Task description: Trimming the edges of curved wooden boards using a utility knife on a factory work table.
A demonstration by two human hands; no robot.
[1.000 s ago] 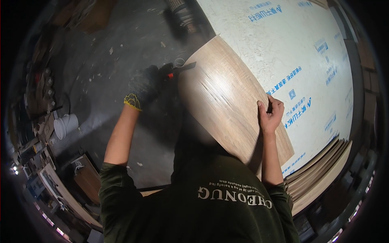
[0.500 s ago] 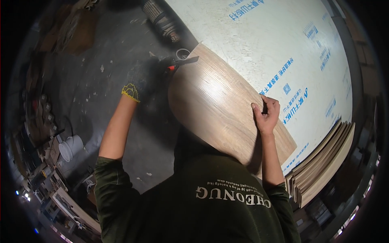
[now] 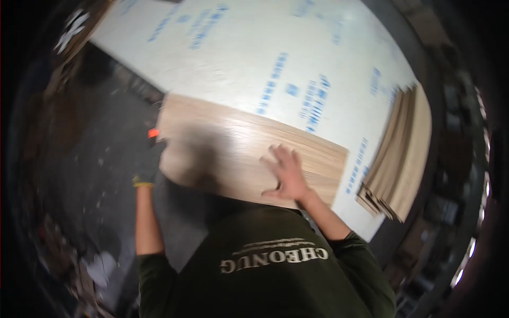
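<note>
One wood-grain board (image 3: 238,127) is lying flat on a white table (image 3: 233,69) bearing blue print, its left end reaching out past the table's edge. The person's bare right hand (image 3: 287,175) is hovering or resting over the board's near right part, fingers spreading wide and gripping nothing; blur is hiding whether the palm is touching. The left hand (image 3: 147,163), wearing a dark glove with a yellow cuff, is grasping one tool with an orange part (image 3: 154,133) just beside the board's left end; its separate fingers are too dark to make out. One container is showing, a blurred white bucket (image 3: 101,267) standing at lower left, its contents impossible to tell. One stack of long boards (image 3: 397,153) is sitting on the table's right side, well apart from the left hand; several edges are showing, too blurred for counting.
</note>
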